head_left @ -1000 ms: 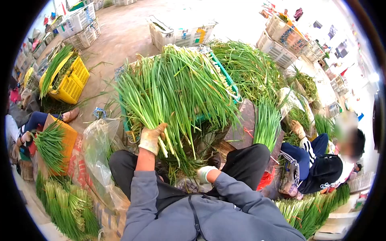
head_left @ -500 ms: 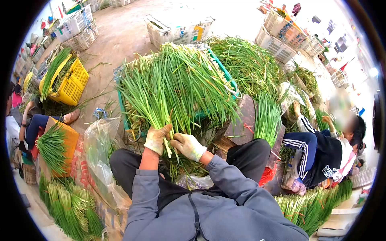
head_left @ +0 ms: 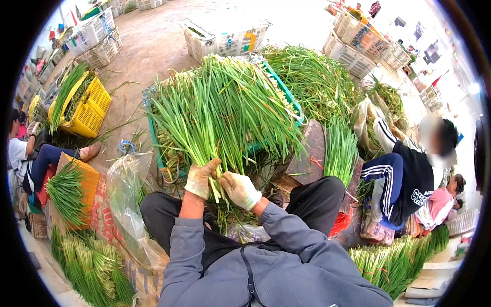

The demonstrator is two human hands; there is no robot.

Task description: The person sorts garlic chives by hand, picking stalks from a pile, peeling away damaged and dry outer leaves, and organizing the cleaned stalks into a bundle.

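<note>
My left hand (head_left: 201, 180), in a pale work glove, is closed around the stem ends of a bunch of garlic chives (head_left: 197, 130). The leaves fan away from me over a large heap of chives (head_left: 245, 102) on a teal crate (head_left: 155, 134). Close beside it, my gloved right hand (head_left: 239, 191) has its fingers curled in at the lower stems. What it grips is partly hidden, but chive stems show at its fingertips. A few pale stem ends poke out below, between the two hands.
A bundle of chives (head_left: 341, 153) lies on a dark board (head_left: 308, 153) at my right. A clear plastic bag (head_left: 128, 189) is at my left. Tied bundles (head_left: 94, 266) stand behind on both sides. A co-worker (head_left: 409, 174) sits at right, another (head_left: 25, 153) at left. A yellow basket (head_left: 92, 110) stands beyond.
My hands stay almost in place at the stems, the right one turned slightly more upright. The co-worker at right has shifted posture, and the one at left leans further into view.
</note>
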